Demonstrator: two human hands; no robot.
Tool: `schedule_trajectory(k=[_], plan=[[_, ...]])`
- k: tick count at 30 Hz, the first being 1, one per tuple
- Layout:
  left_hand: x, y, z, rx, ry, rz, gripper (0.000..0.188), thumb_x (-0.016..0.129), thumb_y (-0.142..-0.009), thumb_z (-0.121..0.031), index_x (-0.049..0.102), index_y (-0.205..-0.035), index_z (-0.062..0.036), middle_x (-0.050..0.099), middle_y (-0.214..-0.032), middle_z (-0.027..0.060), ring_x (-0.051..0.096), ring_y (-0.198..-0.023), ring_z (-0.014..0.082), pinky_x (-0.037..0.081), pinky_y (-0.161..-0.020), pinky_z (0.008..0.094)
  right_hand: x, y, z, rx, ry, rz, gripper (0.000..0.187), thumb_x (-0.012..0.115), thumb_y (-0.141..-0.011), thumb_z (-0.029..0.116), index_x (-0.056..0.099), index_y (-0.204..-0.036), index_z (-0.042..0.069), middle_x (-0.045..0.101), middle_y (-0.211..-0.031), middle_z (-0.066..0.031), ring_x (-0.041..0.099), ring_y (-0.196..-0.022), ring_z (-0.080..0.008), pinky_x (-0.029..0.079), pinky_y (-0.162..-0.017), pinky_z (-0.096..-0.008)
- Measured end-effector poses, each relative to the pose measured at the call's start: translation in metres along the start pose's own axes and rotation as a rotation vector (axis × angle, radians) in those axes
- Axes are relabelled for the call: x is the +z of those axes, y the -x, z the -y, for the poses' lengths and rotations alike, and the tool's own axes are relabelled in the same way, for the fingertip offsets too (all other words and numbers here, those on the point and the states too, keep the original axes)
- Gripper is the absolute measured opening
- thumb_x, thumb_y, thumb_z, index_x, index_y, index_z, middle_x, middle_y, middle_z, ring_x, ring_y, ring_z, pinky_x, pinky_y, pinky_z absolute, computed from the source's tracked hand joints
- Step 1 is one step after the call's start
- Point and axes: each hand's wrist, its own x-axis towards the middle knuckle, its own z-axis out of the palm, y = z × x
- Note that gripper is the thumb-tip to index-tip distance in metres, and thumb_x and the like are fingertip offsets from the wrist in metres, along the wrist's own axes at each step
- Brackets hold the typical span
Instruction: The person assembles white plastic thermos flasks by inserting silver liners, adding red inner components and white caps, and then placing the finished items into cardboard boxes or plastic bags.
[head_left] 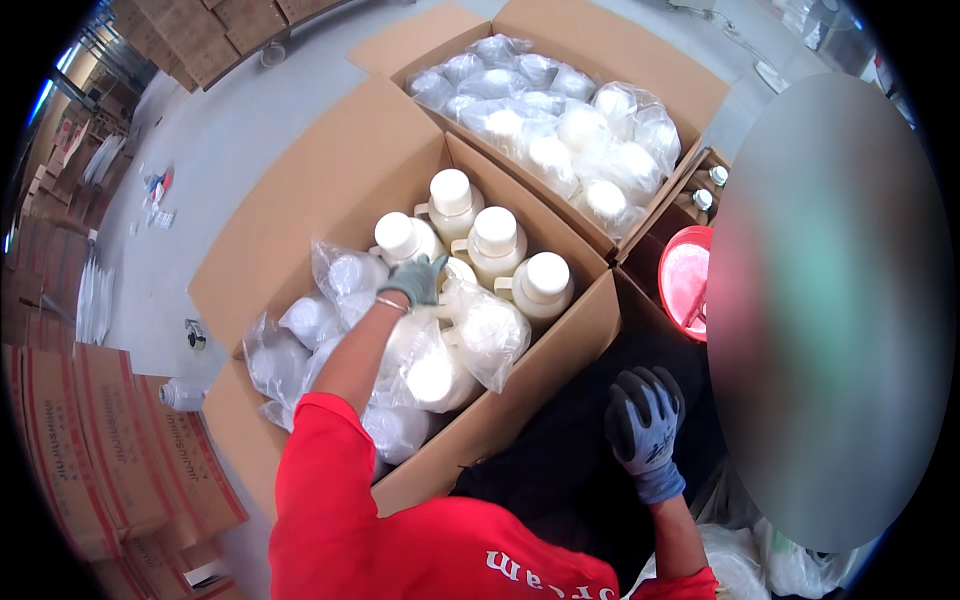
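Note:
My left hand [415, 281], in a grey-green glove, reaches into the nearer open carton [330, 165]. Its fingers are bent around the side of a cream vacuum jug [459, 271], mostly hidden by the hand and by plastic. Several unbagged cream jugs with white lids stand just beyond, one of them a jug [497, 240] with its handle turned left. Other jugs in clear bags [430, 375] fill the near and left parts of the carton. My right hand [648, 420], in a grey and black glove, hangs over dark cloth, fingers loosely bent and apart, holding nothing.
A second open carton [560, 30] full of bagged jugs adjoins the first at the back. A red bucket [684, 280] is at the right, beside a large blurred patch. Stacked printed cartons [110, 450] stand at the left. Clear plastic bags [735, 560] lie lower right.

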Motion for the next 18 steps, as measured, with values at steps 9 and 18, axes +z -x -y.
schedule_trajectory(k=[9,18], plan=[[-0.143,0.076,-0.018,0.091,0.064,-0.494,0.073,0.085,-0.056,-0.037,0.058,-0.117,-0.0087,0.062,-0.104,0.0125,0.062,-0.096,0.0308,0.049,-0.083,0.0410,-0.015,0.003,-0.003,0.018,-0.057,-0.014,0.033,0.068,-0.073,0.015,0.064,-0.105,0.007,0.062,-0.111,-0.0111,0.058,-0.108,-0.0309,0.042,-0.100,-0.0481],[-0.254,0.217,-0.156,0.508,0.833,-0.659,0.090,0.078,-0.055,-0.011,0.041,-0.136,0.0005,0.050,-0.129,0.0142,0.051,-0.118,0.0281,0.042,-0.099,0.0401,-0.066,-0.005,-0.044,0.776,-1.384,-0.633,0.050,0.057,-0.094,0.019,0.036,-0.137,0.002,0.044,-0.134,-0.0122,0.043,-0.123,-0.0225,0.041,-0.100,-0.0376]])
